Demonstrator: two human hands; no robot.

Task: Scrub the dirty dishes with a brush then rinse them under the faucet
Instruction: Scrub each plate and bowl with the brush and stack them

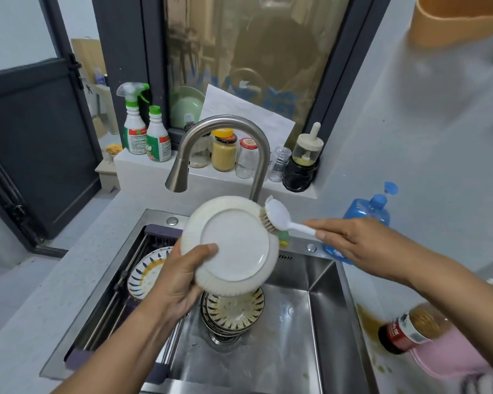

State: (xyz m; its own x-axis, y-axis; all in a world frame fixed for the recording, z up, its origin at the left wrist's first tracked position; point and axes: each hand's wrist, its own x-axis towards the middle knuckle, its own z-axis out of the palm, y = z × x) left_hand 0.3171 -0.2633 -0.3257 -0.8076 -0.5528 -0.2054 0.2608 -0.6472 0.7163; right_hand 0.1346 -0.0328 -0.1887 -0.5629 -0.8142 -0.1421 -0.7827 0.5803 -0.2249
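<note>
The plate (234, 245) is up in the air over the sink (296, 322), just below and in front of the curved steel faucet (225, 129). It is tipped so its underside faces the person. It is round and creamy white, with a smooth glossy base inside a raised foot ring and a ribbed outer wall all the way round. The underside shows no food marks.

The left hand (180, 280) has it by the lower left edge. That grip is clamped on the plate, with the thumb flat across the base and the fingers hidden behind the rim. The right hand (362, 245) has its grip closed round the thin white handle of the brush (276, 216). The brush's tan bristles press against the plate's upper right rim.

Down in the sink, right under the plate, a stack of bowls (234, 311) with dark striped rims sits over the drain, and the top one is smeared yellowish. To the left a patterned plate (144, 274), blue and orange and also stained, lies in a rack (120, 297) set across the basin.

On the worktop (40, 294) to the right stand a blue soap bottle (367, 209) and a brown sauce bottle (410, 328) with a red label.
</note>
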